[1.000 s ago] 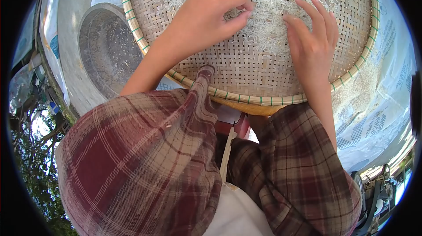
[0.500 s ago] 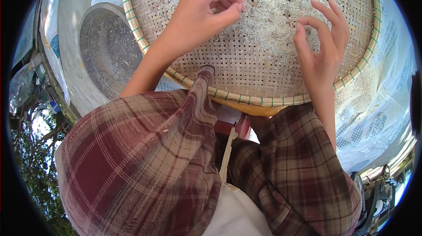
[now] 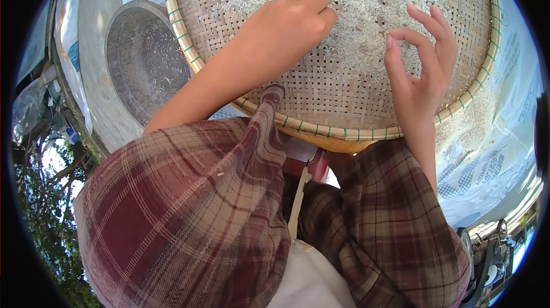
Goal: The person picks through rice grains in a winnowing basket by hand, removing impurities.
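Note:
A round woven bamboo tray [image 3: 349, 99] with a green-stitched rim carries a spread of pale rice grains [image 3: 366, 27]. Over the rice at centre, my left hand [image 3: 295, 24] is turned back-up, its fingers curled together and the fingertips hidden beneath; whatever they hold cannot be seen. To the right, my right hand [image 3: 424, 61] hovers above the tray, thumb and index fingertips pinched together and the other fingers raised. Anything between those tips is too small to make out.
Left of the tray stands a round grey basin [image 3: 146, 61] with scattered grains inside. White-and-blue printed sheeting [image 3: 487, 147] lies at the right, with loose grains on it. Plaid cloth [image 3: 189, 205] covers my arms and lap. Dark machine-like parts show at the lower right.
My left hand has rolled over from a side-on pinch to back-up, and has moved slightly right and down over the rice. My right hand has hardly moved, still pinched.

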Tool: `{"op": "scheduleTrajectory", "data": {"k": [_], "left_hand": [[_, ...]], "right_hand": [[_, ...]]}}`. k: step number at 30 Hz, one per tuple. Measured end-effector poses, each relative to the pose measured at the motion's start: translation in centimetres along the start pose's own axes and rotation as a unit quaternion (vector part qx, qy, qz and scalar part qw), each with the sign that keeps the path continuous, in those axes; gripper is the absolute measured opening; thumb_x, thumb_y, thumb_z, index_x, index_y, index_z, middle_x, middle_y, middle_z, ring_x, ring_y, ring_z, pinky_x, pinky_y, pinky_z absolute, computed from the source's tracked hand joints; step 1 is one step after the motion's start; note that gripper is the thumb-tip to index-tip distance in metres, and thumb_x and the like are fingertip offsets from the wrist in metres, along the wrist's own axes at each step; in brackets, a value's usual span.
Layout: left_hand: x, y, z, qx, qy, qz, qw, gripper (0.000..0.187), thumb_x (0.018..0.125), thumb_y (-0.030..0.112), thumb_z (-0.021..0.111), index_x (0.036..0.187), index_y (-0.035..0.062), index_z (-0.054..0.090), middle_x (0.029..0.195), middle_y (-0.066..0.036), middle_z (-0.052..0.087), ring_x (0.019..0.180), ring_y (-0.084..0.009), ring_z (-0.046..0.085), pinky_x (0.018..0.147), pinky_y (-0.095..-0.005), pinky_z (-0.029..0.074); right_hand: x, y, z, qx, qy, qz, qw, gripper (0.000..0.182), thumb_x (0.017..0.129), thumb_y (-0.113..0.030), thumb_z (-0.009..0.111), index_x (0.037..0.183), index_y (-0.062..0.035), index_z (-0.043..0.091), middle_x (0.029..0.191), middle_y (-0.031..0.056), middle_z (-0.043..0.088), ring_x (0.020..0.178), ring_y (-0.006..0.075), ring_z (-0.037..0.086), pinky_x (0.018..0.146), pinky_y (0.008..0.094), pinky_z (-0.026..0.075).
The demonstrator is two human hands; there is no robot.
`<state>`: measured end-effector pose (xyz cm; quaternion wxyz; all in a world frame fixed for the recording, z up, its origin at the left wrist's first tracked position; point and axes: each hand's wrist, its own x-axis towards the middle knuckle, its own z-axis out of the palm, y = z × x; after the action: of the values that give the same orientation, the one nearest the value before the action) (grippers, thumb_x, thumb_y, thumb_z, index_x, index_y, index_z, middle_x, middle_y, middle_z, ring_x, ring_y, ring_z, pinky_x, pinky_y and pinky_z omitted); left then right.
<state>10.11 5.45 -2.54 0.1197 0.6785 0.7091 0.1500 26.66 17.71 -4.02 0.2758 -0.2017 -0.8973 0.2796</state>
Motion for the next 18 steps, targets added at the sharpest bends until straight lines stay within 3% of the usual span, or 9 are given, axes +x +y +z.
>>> {"op": "scheduleTrajectory", "data": {"k": [5,8,9,10,11,13,14,16,18], "left_hand": [[0.0,0.0,0.5,0.049,0.005,0.046,0.998,0.015,0.071,0.002,0.061,0.086,-0.0014,0.058,0.078,-0.009,0.056,0.071,-0.0242,0.058,0.063,-0.0328,0.050],[-0.1,-0.6,0.0,-0.068,0.038,0.023,0.997,0.010,0.076,0.002,0.060,0.085,-0.0011,0.058,0.076,-0.007,0.057,0.069,-0.0193,0.058,0.060,-0.0293,0.050],[0.0,-0.1,-0.9,-0.301,0.001,-0.146,0.942,0.007,0.078,0.003,0.059,0.085,0.0003,0.059,0.076,-0.005,0.057,0.068,-0.0160,0.057,0.060,-0.0275,0.049],[0.1,0.1,-1.5,-0.508,-0.037,-0.302,0.806,0.005,0.081,0.005,0.058,0.085,0.0017,0.059,0.075,-0.004,0.056,0.067,-0.0128,0.056,0.060,-0.0258,0.048],[0.1,-0.1,-1.5,-0.506,-0.038,-0.301,0.807,0.005,0.081,0.005,0.058,0.085,0.0017,0.059,0.075,-0.004,0.056,0.067,-0.0128,0.056,0.060,-0.0258,0.048],[0.1,-0.3,-1.4,-0.700,-0.026,-0.274,0.659,0.008,0.086,0.010,0.055,0.086,0.0030,0.058,0.079,-0.003,0.056,0.069,-0.0091,0.054,0.065,-0.0239,0.047],[0.1,-0.4,-1.1,-0.699,-0.025,-0.274,0.660,0.008,0.086,0.010,0.055,0.086,0.0030,0.058,0.079,-0.003,0.056,0.069,-0.0091,0.054,0.065,-0.0239,0.047],[0.2,-0.2,-0.1,-0.829,0.008,-0.285,0.480,0.009,0.085,0.009,0.052,0.087,0.0016,0.056,0.083,-0.005,0.056,0.073,-0.0097,0.054,0.069,-0.0244,0.047],[0.4,0.2,0.8,-0.867,0.013,-0.262,0.424,0.010,0.084,0.008,0.049,0.088,0.0009,0.055,0.084,-0.006,0.056,0.076,-0.0112,0.054,0.071,-0.0251,0.047]], "right_hand": [[-0.2,0.0,0.2,-0.002,-0.004,0.012,1.000,0.012,0.069,-0.003,0.066,0.079,-0.0075,0.062,0.111,0.0064,0.055,0.115,0.0299,0.044,0.094,0.0390,0.032],[-0.2,0.0,0.2,0.005,0.002,0.013,1.000,0.012,0.069,-0.003,0.066,0.079,-0.0078,0.062,0.111,0.0059,0.055,0.115,0.0297,0.044,0.094,0.0390,0.032],[-0.2,0.0,0.1,0.004,0.002,0.013,1.000,0.012,0.069,-0.003,0.066,0.079,-0.0078,0.062,0.111,0.0059,0.055,0.115,0.0297,0.044,0.094,0.0390,0.032],[-0.1,-0.1,0.0,0.006,-0.002,0.017,1.000,0.012,0.069,-0.003,0.066,0.079,-0.0081,0.062,0.111,0.0058,0.055,0.115,0.0298,0.044,0.094,0.0390,0.032],[0.0,-0.2,0.0,0.009,-0.005,0.021,1.000,0.012,0.069,-0.003,0.066,0.079,-0.0083,0.062,0.111,0.0057,0.055,0.115,0.0299,0.044,0.094,0.0390,0.032],[0.4,-0.5,0.1,0.027,0.002,0.009,1.000,0.013,0.068,-0.004,0.066,0.080,-0.0087,0.062,0.111,0.0057,0.056,0.115,0.0295,0.044,0.094,0.0398,0.032],[0.8,-0.8,0.1,0.046,0.009,-0.005,0.999,0.014,0.067,-0.004,0.066,0.080,-0.0090,0.062,0.111,0.0057,0.056,0.115,0.0292,0.045,0.095,0.0407,0.032],[2.1,-2.5,-0.7,0.032,-0.033,-0.005,0.999,0.013,0.069,-0.004,0.066,0.081,-0.0091,0.063,0.112,0.0063,0.056,0.117,0.0296,0.043,0.096,0.0406,0.032],[2.7,-3.6,-0.5,0.017,-0.075,-0.006,0.997,0.012,0.071,-0.003,0.065,0.082,-0.0092,0.063,0.114,0.0068,0.056,0.119,0.0301,0.042,0.098,0.0404,0.031]]}}
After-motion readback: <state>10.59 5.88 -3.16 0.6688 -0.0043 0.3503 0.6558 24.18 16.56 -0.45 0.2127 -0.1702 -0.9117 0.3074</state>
